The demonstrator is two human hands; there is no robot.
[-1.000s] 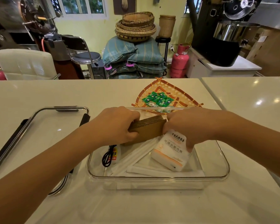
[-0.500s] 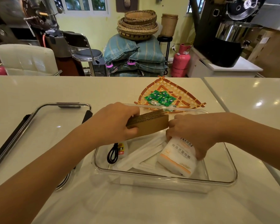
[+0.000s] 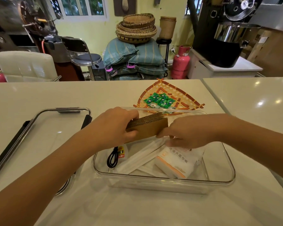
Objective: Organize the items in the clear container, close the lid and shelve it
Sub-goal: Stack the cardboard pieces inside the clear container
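Note:
A clear container stands open on the white table in front of me. Over its back left part my left hand grips a stack of brown cardboard sleeves. To the right, my right hand reaches down into the container, fingers apart, touching the white wrapped straws and resting above a white tissue pack. A black coiled cable and a small yellow and red labelled packet lie at the container's left end. The clear lid lies flat on the table to the left.
A woven fan-shaped tray holding green candy packets sits just behind the container. Beyond the table's far edge stand a white chair, a metal stool, stacked sacks with baskets, and a pink gas cylinder.
My right hand let go of the tissue pack, which now lies in the container, and moved left onto the straws. The left hand still holds the cardboard sleeves.

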